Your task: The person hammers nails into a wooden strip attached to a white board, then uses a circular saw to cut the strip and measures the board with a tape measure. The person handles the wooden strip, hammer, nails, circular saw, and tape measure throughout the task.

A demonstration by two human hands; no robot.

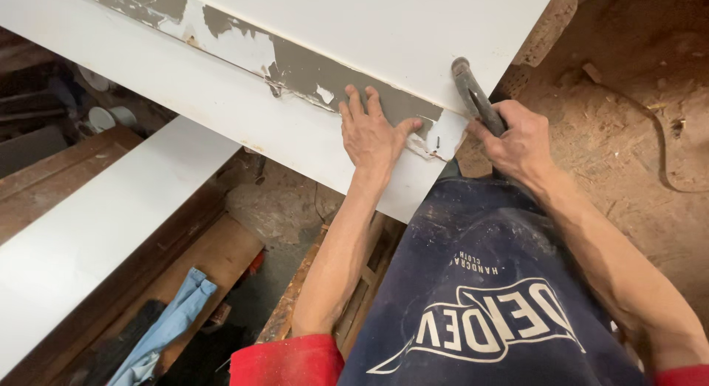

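Pressing left hand (373, 135) fingers spread at panel (221, 98) edge, right hand (517, 142) fingers clamped on hammer (476, 98).

A dirt floor (635, 113), brown and strewn w/ sawdust and wood chips, is seen at right; a thin dark cable (659, 146) is laid across it. At left, a long white board (96, 231) is rested on dark wooden planks (44, 179). A blue cloth (173, 319) is draped over a brown board (214, 260) below. White cups (111, 116) are glimpsed in shadow at far left. Light is dim and warm, approx. even.
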